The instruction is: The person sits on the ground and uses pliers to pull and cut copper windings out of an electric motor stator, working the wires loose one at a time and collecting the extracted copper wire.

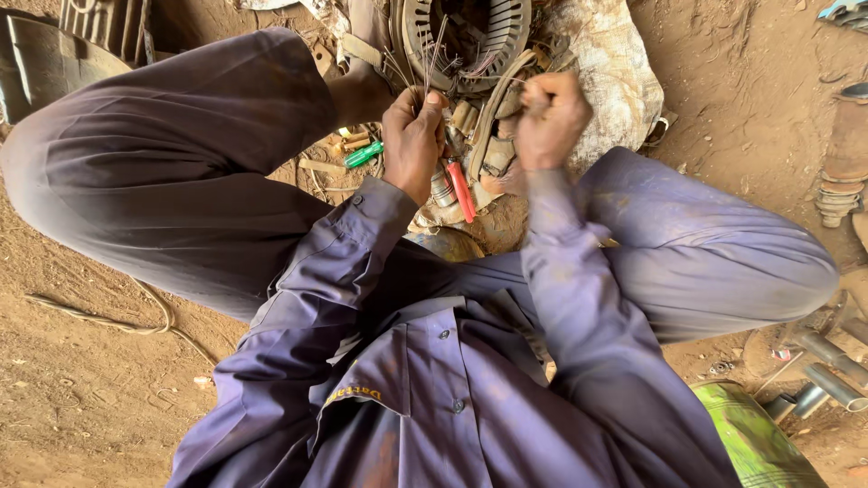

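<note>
I squat over a round metal motor stator (466, 41) with slotted teeth that lies on the dirt. My left hand (411, 136) is closed on a bundle of thin wires (425, 63) that rise toward the stator. My right hand (551, 117) is clenched in a fist beside it, pinching wire ends near the stator's lower rim. Below my hands lie a red-handled tool (461, 190) and a green-handled screwdriver (363, 154) among small scraps.
A dirty white sack (615, 63) lies under the stator. Metal pipes (827, 361) and a ribbed metal part (845, 172) sit at the right. A green drum (755, 438) stands by my right leg. A cord (108, 321) trails on the dirt at left.
</note>
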